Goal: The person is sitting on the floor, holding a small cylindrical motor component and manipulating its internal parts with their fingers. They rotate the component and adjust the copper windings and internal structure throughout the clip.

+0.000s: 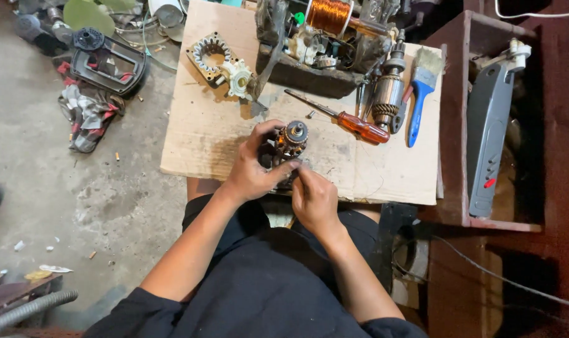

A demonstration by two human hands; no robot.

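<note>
Screwdriver [353,124] on the cardboard sheet [203,125], right of the armature [290,141], left of the paintbrush [422,94]

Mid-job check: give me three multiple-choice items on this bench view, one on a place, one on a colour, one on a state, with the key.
1. Where does the orange-handled screwdriver lie?
A. on the cardboard sheet
B. on the floor
C. in the person's lap

2. What colour is the paintbrush handle?
A. red
B. blue
C. green

3. How is the motor armature held?
A. lying loose on the cardboard
B. in one hand only
C. between both hands

Key: 1 A, it rests on the cardboard right of the hands. 2 B, the handle is plainly blue. 3 C, the left hand wraps it and the right hand meets it from below.
</note>
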